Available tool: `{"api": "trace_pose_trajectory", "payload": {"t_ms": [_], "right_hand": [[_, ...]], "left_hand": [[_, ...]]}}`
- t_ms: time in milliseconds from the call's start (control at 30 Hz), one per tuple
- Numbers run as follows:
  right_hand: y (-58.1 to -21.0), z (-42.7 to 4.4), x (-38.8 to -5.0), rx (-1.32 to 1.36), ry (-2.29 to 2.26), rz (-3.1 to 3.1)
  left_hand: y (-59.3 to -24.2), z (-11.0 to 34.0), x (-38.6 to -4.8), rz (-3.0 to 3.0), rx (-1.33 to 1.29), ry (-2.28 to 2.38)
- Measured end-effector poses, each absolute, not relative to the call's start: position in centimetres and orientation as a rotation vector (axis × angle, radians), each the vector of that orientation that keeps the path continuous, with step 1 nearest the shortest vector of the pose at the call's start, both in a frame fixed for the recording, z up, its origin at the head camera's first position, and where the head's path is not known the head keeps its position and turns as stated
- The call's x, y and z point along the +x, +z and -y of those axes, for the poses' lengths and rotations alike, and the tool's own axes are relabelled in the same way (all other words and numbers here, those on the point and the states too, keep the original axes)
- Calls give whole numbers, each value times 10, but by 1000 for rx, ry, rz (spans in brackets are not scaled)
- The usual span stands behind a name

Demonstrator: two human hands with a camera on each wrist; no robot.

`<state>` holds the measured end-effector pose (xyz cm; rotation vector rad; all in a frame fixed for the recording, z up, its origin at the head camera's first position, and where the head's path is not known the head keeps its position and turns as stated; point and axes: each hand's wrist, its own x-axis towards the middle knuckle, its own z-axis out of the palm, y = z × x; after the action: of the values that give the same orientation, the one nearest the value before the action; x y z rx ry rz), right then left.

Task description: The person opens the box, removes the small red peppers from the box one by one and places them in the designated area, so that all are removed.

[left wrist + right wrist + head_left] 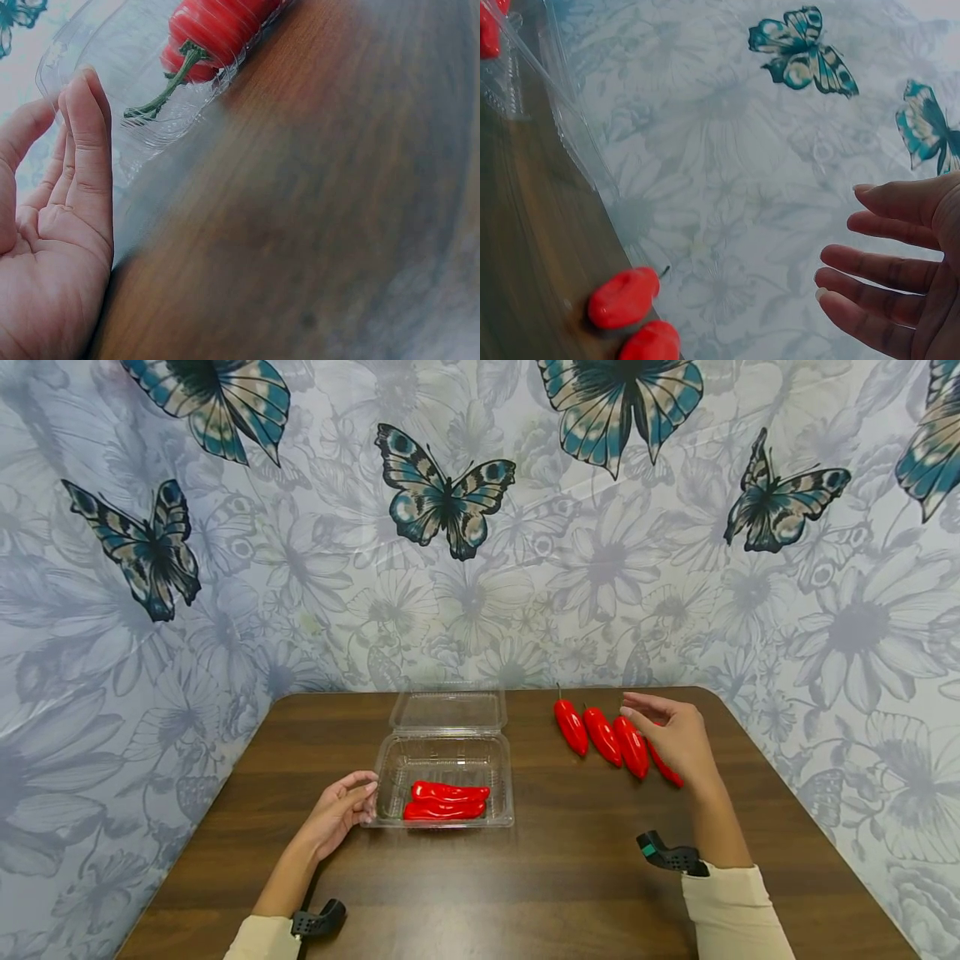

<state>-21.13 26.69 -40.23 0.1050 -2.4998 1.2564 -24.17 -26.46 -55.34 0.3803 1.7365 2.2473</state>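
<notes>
A clear plastic clamshell container [444, 752] stands on the table with its lid [448, 710] raised at the back. Two red peppers [447, 802] lie side by side inside; a green stem [157, 101] shows through the wall in the left wrist view. My left hand [341, 814] pinches the container's left rim between thumb and fingers. On the right, several red peppers [571, 727] lie in a slanted row. Above the right end of that row is my right hand [675, 735], partly covering the last pepper [666, 768]. In the right wrist view its fingers are extended, with nothing between them.
The brown wooden table [570, 877] meets a patterned wall covering [525, 610] with butterflies at its back edge. Each wrist wears a black band [671, 853]. Bare wood lies between the container and the row of peppers.
</notes>
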Motion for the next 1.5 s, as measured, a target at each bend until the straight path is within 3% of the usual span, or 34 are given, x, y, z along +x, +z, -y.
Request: {"api": "trace_pose_trajectory", "payload": {"t_ms": [933,1500], "right_hand": [[-406,-193,-208,385,1184,2541],[-413,-145,-193,689,1302,2524]], "left_hand": [[-553,264,-241,-1716,363,2260],[-554,264,-242,-1716,387,2266]]}}
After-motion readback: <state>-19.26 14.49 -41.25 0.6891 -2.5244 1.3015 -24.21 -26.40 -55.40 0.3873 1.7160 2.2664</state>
